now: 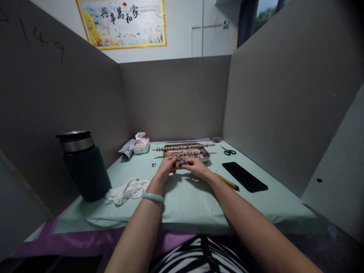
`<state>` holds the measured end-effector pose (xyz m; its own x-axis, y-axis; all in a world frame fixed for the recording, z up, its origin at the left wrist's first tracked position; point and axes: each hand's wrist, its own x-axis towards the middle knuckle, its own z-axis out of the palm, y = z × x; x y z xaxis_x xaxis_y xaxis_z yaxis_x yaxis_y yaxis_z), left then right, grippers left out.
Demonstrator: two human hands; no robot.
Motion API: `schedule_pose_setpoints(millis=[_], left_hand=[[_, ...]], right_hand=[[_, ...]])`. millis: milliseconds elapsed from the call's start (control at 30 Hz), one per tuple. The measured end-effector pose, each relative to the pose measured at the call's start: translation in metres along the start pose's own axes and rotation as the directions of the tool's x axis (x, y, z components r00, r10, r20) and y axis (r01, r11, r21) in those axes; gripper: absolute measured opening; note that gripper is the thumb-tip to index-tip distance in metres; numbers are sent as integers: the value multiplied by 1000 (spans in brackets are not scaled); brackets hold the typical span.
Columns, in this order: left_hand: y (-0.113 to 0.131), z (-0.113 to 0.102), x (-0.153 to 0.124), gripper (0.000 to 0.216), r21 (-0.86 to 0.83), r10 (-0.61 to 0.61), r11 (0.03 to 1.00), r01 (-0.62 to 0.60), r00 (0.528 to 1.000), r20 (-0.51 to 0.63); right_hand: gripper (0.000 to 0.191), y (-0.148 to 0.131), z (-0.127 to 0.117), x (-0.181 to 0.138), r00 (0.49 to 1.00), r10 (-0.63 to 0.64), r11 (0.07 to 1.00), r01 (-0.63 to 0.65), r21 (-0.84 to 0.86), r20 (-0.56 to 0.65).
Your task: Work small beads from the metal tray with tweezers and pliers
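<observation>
Centrally, hands (168,167) (198,168) near tray edge (208,156), panels (85,91) (280,98) well apart

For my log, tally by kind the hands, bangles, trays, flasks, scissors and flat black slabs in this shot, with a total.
Hands, left hand and right hand: 2
Bangle: 1
Metal tray: 1
Flask: 1
Pair of scissors: 1
Flat black slab: 1
Total: 7

Here's the slim, shiny piece (182,159), pinched between left hand (170,166) and right hand (196,167), slanting down rightward, by the tray's (208,156) near edge; finer detail's too small to tell!
</observation>
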<state>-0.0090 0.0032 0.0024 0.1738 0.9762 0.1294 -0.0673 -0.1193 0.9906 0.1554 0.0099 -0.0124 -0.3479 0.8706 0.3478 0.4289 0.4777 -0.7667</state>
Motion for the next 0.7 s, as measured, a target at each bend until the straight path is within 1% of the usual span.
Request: schedule_pose_setpoints(millis=[100,200,267,367,433,467,533,633,700], left_hand=[[0,0,-1,19,-30,-14,999,15,999,31],[-1,1,-1,19,-7,-21,1000,22,999,31],[-2,2,0,20,84,-12,996,13,1000,-8],[-5,3,2,23,300,72,953,-40,993,-97],[-6,5,3,22,372,115,926,-64,986,-118],[-6,5,3,22,366,114,929,-64,987,-117],[-5,6,2,19,278,76,960,-47,993,-92],[0,4,0,14,35,-2,999,1,1000,13],[4,2,-3,15,-116,-39,992,51,994,103]], right_hand=[[25,-1,-1,0,1000,-7,1000,7,-21,1],[25,-1,-1,-1,1000,-12,998,11,-60,-6],[24,-1,0,-1,1000,-7,994,5,-106,-23],[21,1,2,0,997,20,980,-35,-195,-77],[20,1,2,0,996,34,979,-50,-195,-84],[21,1,2,1,997,38,984,-51,-172,-74],[23,0,1,1,998,35,994,-40,-101,-46],[27,-4,-1,0,1000,-19,999,18,37,16],[30,-7,-2,-1,996,-76,990,69,122,55]])
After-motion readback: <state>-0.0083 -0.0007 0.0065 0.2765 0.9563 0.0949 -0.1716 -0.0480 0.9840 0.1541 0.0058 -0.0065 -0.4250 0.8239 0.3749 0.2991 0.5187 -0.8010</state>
